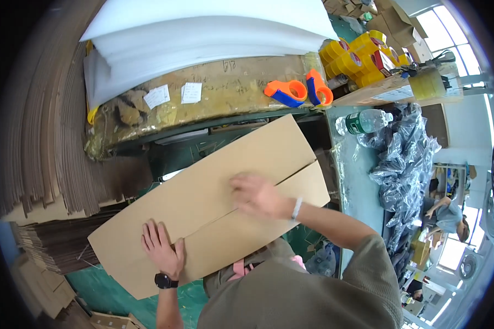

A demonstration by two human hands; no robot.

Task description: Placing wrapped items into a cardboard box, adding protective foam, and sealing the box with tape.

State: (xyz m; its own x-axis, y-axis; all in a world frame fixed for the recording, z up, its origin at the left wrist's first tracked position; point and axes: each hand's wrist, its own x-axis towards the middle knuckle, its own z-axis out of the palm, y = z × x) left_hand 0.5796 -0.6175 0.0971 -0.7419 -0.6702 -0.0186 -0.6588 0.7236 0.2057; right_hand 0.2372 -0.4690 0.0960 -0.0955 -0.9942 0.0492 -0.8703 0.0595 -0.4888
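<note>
A long brown cardboard box (186,183) lies at a slant in front of my body, its far end toward the upper right. Two flap edges meet in a seam along its top, with a narrow dark gap near the right end. My left hand (163,249) rests on the lower left part of the cardboard, palm down and fingers stretched out. Over the seam near the middle is my right hand (258,196). Motion smears its fingers, and whether they hold anything does not show.
Beyond the box stands a tape-covered bench (230,82) with white foam sheets (214,41), paper slips (191,92) and orange-blue tape dispensers (286,93). Yellow tape rolls (346,60), a water bottle (365,122) and plastic bags (398,159) are right; stacked cardboard (49,120) left. Another person (447,216) works far right.
</note>
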